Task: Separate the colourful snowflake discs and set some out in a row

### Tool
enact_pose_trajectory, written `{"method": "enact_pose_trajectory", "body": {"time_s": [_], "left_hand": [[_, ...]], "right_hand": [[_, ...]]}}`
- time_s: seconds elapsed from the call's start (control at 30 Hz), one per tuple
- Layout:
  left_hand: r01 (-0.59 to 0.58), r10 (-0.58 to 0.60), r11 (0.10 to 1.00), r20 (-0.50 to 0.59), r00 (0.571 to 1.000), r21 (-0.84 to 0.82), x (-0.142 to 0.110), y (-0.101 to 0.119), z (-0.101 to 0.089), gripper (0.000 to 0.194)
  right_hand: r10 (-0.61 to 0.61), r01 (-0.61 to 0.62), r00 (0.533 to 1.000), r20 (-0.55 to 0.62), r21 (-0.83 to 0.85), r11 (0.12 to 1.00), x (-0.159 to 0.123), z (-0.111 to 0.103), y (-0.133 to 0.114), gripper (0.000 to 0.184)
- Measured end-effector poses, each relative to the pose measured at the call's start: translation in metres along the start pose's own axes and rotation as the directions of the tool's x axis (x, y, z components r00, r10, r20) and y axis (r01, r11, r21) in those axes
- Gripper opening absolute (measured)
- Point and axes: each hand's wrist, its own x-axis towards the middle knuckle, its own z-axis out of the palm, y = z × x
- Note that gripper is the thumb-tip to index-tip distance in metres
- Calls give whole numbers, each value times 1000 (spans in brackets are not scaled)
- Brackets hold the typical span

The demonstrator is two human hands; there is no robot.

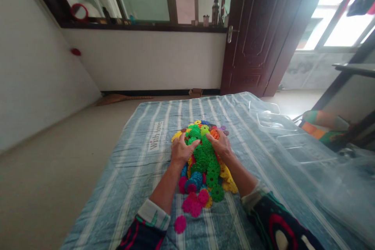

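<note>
Dark wood door (249,35) ahead, straw broom (123,99) on the floor by the wall. Bed w/ blue-grey striped cover (125,172) fills the lower view, "With love" printed on it.

Clear plastic storage bins (295,152) sit along the right side of the bed, overlapping, w/ lids or rims hard to separate. Glare on the plastic, so can't tell what's in them, if anything. No colored pieces visible inside.

Mid-bed, btwn the forearms: a loose heap of plastic snowflake discs (205,164), mostly green on top, w/ yellow, orange, blue & pink mixed in. Judging by look: light, stiff, thin, w/ toothed edges that likely snag on each other. Smooth plastic may slide, so the heap should shift easily. Best taken by the rim btwn finger & thumb, or scooped in bulk w/ cupped hands.

Left hand (181,150) lies open on the near-left of the heap, fingers spread over green & yellow discs. Right hand (219,144) is likewise open, fingertips almost meeting the left's on top of the green. Neither clenched, no single disc clearly gripped.

Pink discs (195,208) trail toward the person, one magenta disc (180,224) lying apart on the cover.
</note>
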Motion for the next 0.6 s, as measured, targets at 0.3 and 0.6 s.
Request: {"method": "enact_pose_trajectory", "body": {"time_s": [0.3,0.6], "left_hand": [[164,-51,898,273,961,-409,15,7,7,75],[279,28,809,508,861,-517,52,24,-2,43]], "right_hand": [[-82,-4,981,176,436,900,5,9,-17,55],[-249,235,968,28,249,940,-10,14,-40,54]]}}
